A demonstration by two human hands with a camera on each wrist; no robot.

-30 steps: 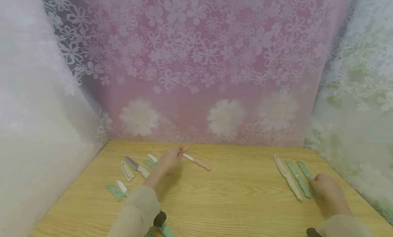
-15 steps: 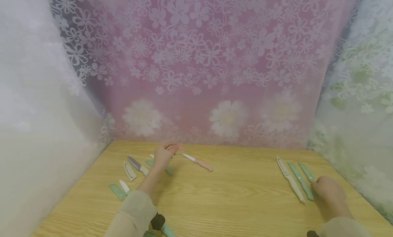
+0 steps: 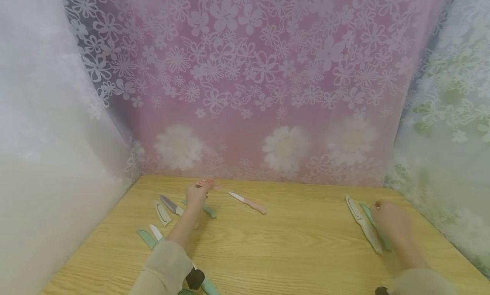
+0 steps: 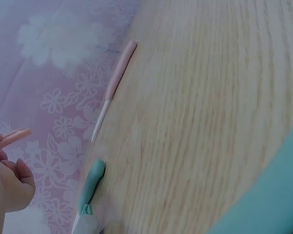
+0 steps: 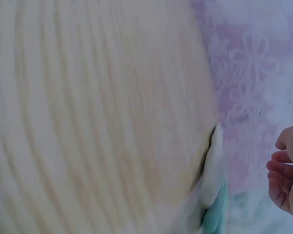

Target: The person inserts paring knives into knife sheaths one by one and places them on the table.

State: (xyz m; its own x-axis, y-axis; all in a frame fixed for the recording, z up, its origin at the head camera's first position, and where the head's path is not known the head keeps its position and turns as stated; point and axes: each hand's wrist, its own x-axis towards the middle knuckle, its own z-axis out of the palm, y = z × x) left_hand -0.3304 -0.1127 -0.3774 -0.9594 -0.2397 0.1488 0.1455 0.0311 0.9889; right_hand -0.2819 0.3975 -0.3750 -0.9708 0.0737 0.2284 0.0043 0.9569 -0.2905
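My left hand [image 3: 196, 197], raised over the far left of the table, pinches a pink knife sheath [image 3: 206, 183]. In the left wrist view the sheath [image 4: 13, 137] shows edge-on between thumb and fingers. To its right lies a pink-handled knife [image 3: 249, 202] with a bare white blade. A green-handled knife [image 3: 209, 211] lies partly behind the left hand. My right hand [image 3: 392, 222] hovers over the right side, fingers loosely curled around nothing visible. Beneath it are a sheathed cream knife [image 3: 363, 227] and a sheathed green knife [image 3: 366, 211]; the other green knife there is hidden.
On the left lie a cream-handled knife [image 3: 172, 204], its cream sheath [image 3: 163, 213], a green sheath [image 3: 146, 238] and a white-bladed knife [image 3: 155, 232]. Near the front, a green handle [image 3: 209, 286] shows by the left sleeve. Floral curtains [image 3: 245, 95] border the wooden table [image 3: 298, 239].
My left hand has carried the pink sheath leftward, away from the pink knife. My right hand has lifted off the outermost green knife and shifted left and upward.
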